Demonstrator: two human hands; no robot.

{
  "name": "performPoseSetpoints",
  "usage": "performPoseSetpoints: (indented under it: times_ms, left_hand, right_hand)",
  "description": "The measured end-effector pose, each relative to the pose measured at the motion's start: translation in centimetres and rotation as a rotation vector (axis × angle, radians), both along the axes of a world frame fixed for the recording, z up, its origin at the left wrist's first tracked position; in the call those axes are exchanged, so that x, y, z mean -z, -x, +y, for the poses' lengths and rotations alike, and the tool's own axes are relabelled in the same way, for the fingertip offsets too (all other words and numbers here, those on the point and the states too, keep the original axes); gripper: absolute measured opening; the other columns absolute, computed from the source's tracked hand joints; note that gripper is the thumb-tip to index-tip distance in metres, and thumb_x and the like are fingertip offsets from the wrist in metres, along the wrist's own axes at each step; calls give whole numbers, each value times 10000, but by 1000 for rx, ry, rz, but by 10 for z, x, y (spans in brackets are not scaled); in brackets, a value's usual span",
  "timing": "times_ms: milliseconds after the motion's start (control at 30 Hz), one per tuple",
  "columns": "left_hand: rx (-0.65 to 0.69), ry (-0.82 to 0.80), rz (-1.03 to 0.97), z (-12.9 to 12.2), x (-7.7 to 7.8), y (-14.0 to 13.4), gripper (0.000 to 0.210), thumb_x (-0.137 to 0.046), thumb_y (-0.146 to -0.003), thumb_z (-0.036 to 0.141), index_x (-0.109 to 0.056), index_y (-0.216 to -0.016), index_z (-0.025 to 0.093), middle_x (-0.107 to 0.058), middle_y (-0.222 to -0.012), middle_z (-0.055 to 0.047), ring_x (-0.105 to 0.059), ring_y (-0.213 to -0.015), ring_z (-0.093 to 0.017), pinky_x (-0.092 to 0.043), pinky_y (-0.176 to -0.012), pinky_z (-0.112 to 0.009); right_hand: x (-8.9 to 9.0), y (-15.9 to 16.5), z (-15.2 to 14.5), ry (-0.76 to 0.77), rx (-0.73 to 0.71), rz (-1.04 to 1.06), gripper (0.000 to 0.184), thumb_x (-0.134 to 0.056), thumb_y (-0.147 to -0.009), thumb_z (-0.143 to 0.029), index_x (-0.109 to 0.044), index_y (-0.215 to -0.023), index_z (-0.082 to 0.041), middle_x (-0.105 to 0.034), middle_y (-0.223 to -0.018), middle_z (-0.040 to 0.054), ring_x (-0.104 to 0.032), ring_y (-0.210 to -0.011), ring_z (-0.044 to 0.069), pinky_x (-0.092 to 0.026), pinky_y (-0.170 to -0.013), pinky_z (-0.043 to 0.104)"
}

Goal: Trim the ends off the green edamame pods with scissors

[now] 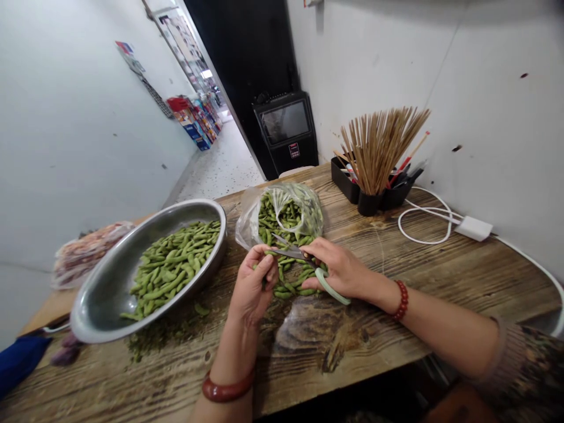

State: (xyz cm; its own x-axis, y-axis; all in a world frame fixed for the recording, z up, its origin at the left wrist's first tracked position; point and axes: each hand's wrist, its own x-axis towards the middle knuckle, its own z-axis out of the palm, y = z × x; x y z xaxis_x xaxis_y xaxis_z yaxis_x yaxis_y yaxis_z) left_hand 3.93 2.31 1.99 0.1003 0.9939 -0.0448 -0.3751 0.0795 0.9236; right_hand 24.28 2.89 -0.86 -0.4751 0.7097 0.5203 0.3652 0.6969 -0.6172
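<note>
My left hand (pixel 254 286) is closed, pinching a green edamame pod (pixel 270 252) whose end pokes out past the thumb. In my right hand (pixel 341 271) is a pair of scissors (pixel 327 286) with pale green handles. Their blades are parted and point left, the lower one at the pod in my left fingers. Just behind both hands lies an open clear plastic bag (pixel 247 222) full of pods, some spilling out onto the wood (pixel 286 289). To the left, a large steel bowl (pixel 99 302) holds a heap of pods (pixel 174 267).
Small green trimmings (pixel 161 339) lie below the bowl. A black organizer (pixel 343 179) with many thin wooden sticks (pixel 381 150) stands at the back right, near a white cable and adapter (pixel 473 228). Behind the bowl is another filled bag (pixel 90 249). A blue cloth (pixel 22 361) is at far left.
</note>
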Motion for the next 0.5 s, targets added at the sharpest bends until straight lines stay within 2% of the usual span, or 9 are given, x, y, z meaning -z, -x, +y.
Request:
performPoseSetpoints:
  times_ms: [333,433,500]
  left_hand:
    - [5,14,49,-2,2,-4,260,-745,-712,231,-554,-876,167,-521,-659,47,-343,-437,-17,-220,-385,-132]
    - [23,21,38,-1,4,-5,248,-737,-720,221,-553,-874,162,-570,-720,22,-348,-440,-13,-224,-381,-130]
    - [25,29,14,-1,4,-5,233,-731,-726,216,-559,-872,162,-543,-682,35,-339,-437,-16,-225,-374,-126]
  right_hand:
    - [-1,1,-1,-13,-6,36,558,-731,-760,-432,-525,-1205,-167,-567,-964,74,-564,-809,190,-491,-708,308]
    - [-1,1,-1,-22,-2,45,494,-726,-777,-387,-539,-1171,-156,-569,-957,72,-558,-798,181,-484,-706,296]
    - [0,2,-1,-26,5,33,452,-718,-789,-365,-548,-1150,-152,-574,-941,69,-554,-788,178,-479,-703,292]
